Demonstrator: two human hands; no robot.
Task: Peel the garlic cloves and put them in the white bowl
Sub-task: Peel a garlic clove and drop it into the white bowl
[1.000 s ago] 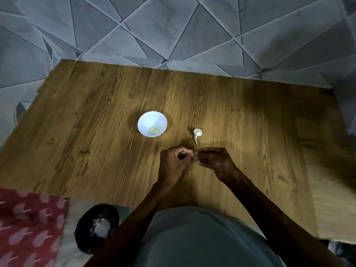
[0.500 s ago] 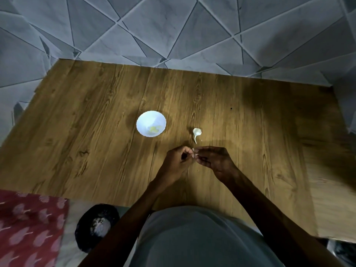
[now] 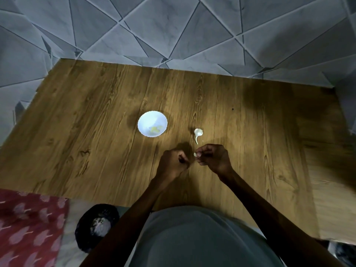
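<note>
A small white bowl (image 3: 143,120) stands on the wooden table (image 3: 86,116), with a few pale yellow peeled pieces inside. To its right lies the rest of a garlic bulb (image 3: 198,132) with its stalk pointing toward me. My right hand (image 3: 212,158) pinches a small pale garlic clove (image 3: 195,154) at its fingertips. My left hand (image 3: 173,163) is a short gap to the left, its fingers curled; whether it holds a bit of skin is hidden.
Tiny white skin flakes (image 3: 199,171) lie on the wood near my hands. A dark round object (image 3: 97,226) and a red patterned cloth (image 3: 28,228) lie below the table's near edge at the left. Grey tiled floor surrounds the table.
My hands were joined on the clove; now they have drawn apart, and the clove stays at my right fingertips.
</note>
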